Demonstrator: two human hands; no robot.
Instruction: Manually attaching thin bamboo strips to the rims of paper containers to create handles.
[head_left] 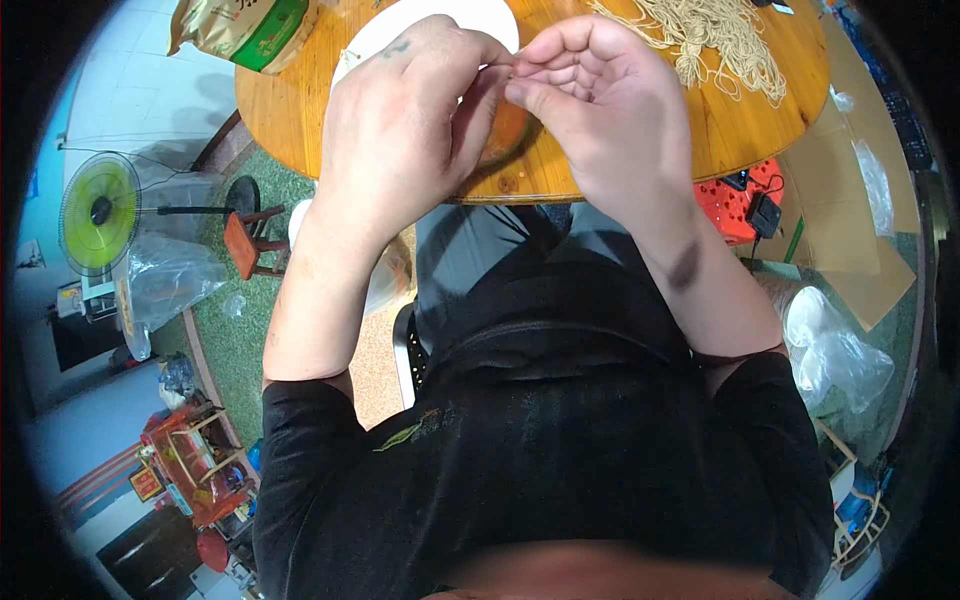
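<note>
At the near edge of the round wooden worktop, both hands meet above the rim. Left hand: back facing up, fingers curled narrow, thumb and forefinger tips pinched at approx. 1 o'clock of the hand. Right hand: palm partly up, fingers bent, tips meeting the left hand's tips at approx. 10 o'clock. Item pinched between the tips is too small to identify; cannot tell what it is. Directly below the hands, an orange round object sits on the worktop, mostly hidden; kind not clear. White plate lies at 12 o'clock from the left hand, partly covered by it. Pile of pale noodle-like strands at 1 o'clock from the right hand, well apart. Green-and-gold bag at 11 o'clock, on the worktop's far-left edge. On the floor: green fan at 9 o'clock, small wooden stool near it, red crate at 3 o'clock.
</note>
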